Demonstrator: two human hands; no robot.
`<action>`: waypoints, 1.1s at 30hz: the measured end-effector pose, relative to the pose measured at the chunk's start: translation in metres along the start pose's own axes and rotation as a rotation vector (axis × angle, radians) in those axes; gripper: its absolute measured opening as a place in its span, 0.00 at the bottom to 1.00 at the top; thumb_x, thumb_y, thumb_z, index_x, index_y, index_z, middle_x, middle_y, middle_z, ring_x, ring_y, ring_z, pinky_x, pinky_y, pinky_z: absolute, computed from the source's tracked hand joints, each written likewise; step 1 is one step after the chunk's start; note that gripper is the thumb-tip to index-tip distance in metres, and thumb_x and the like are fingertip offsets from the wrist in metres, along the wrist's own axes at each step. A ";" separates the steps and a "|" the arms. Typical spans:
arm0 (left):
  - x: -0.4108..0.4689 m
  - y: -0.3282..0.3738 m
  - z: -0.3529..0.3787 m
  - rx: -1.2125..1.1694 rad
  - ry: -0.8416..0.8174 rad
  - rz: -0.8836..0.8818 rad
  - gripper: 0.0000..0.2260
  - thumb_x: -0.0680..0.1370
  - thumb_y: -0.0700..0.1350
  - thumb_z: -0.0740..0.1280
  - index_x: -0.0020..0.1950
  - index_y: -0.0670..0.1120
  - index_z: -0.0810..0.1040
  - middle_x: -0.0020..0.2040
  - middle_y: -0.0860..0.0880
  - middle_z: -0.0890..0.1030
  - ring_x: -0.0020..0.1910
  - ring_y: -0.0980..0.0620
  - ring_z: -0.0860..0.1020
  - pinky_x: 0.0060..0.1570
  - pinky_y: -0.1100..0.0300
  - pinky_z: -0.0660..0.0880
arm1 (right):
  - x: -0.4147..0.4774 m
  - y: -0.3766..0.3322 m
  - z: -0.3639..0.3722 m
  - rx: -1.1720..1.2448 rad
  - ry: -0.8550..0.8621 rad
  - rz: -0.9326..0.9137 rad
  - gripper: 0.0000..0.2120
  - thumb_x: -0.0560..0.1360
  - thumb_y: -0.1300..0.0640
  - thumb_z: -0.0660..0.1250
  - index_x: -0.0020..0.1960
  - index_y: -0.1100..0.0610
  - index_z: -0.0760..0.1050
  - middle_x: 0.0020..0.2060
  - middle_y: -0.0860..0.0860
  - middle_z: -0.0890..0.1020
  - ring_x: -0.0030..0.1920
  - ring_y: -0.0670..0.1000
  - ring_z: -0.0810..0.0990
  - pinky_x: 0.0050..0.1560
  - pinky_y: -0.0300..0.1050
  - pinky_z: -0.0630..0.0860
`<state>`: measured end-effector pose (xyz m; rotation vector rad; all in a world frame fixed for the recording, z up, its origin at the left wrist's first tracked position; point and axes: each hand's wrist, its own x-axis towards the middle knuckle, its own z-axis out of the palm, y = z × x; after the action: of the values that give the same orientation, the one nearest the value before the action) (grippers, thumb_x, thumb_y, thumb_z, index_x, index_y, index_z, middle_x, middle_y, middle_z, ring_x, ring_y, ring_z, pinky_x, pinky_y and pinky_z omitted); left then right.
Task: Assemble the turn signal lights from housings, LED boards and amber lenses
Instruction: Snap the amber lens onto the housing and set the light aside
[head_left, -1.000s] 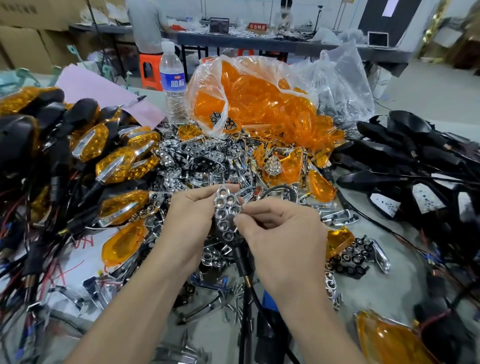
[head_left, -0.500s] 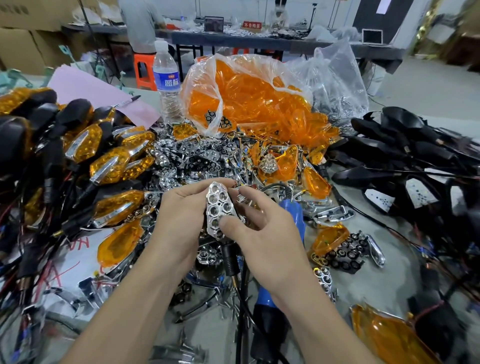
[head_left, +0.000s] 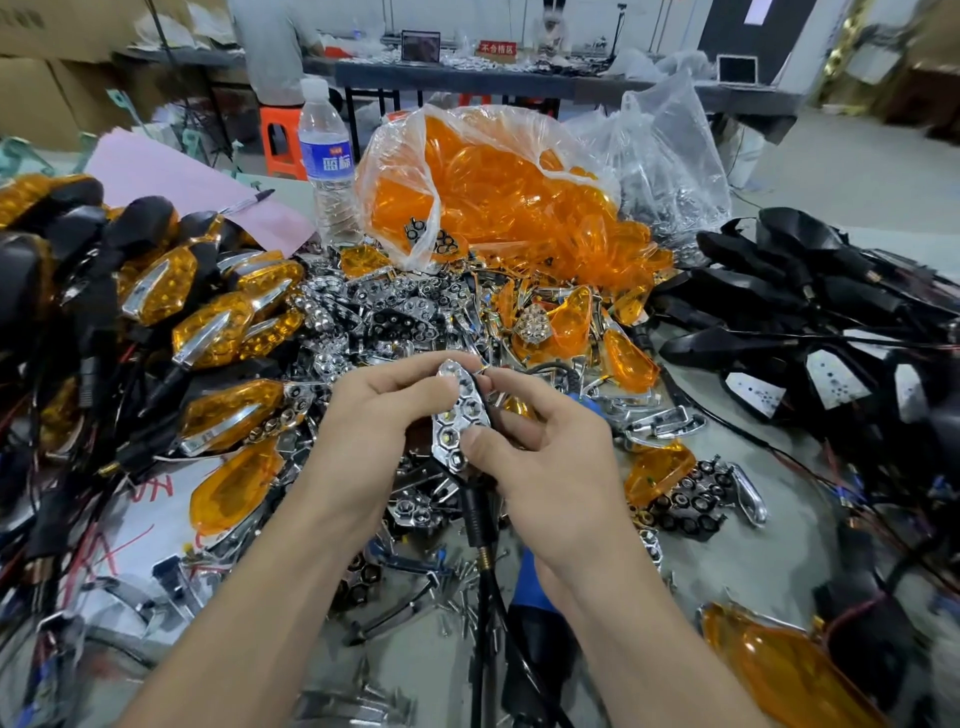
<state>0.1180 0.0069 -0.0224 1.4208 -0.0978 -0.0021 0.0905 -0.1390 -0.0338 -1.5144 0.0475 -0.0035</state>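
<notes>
Both hands hold one turn signal at the table's middle. Its chrome reflector plate (head_left: 460, 415), with honeycomb LED cups, faces me and sits in a black housing whose threaded stem (head_left: 480, 525) and cable hang down. My left hand (head_left: 374, 431) grips the left edge, thumb near the top. My right hand (head_left: 540, 457) pinches the right edge, thumb on the lower cups. Loose chrome reflectors (head_left: 400, 312) lie piled behind. A clear bag of amber lenses (head_left: 498, 197) stands beyond them. Empty black housings (head_left: 789, 291) with LED boards lie at the right.
Finished amber signals (head_left: 208, 312) are stacked at the left. A water bottle (head_left: 327, 166) and pink paper (head_left: 182, 182) stand at the back left. A blue-handled screwdriver (head_left: 535, 597) lies under my right wrist, with screws (head_left: 457, 597) scattered nearby. An amber lens (head_left: 789, 670) lies front right.
The held assembly has tilted and dropped slightly, and the reflector now sits lower in the housing. My right thumb has shifted to the plate's lower part.
</notes>
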 end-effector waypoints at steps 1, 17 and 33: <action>0.000 0.000 0.000 -0.006 -0.009 0.005 0.11 0.73 0.42 0.69 0.50 0.48 0.89 0.49 0.42 0.88 0.46 0.47 0.86 0.42 0.58 0.81 | 0.000 0.000 0.000 -0.010 -0.001 -0.009 0.21 0.75 0.67 0.75 0.63 0.48 0.80 0.48 0.45 0.89 0.49 0.51 0.88 0.54 0.51 0.84; 0.006 0.007 0.003 -0.120 0.113 0.028 0.11 0.77 0.41 0.68 0.47 0.51 0.90 0.49 0.47 0.88 0.48 0.50 0.85 0.46 0.57 0.81 | 0.000 -0.003 0.001 -0.085 -0.125 -0.027 0.05 0.79 0.52 0.69 0.49 0.51 0.84 0.34 0.54 0.85 0.36 0.57 0.87 0.46 0.66 0.84; 0.006 0.004 0.004 -0.108 0.176 0.052 0.11 0.75 0.36 0.70 0.40 0.48 0.89 0.44 0.44 0.88 0.45 0.45 0.84 0.48 0.48 0.82 | 0.000 0.001 0.011 -0.084 -0.096 -0.036 0.07 0.73 0.50 0.68 0.47 0.47 0.84 0.37 0.59 0.85 0.38 0.66 0.86 0.44 0.70 0.82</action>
<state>0.1232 0.0037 -0.0180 1.3041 0.0111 0.1580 0.0908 -0.1282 -0.0345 -1.5972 -0.0571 0.0424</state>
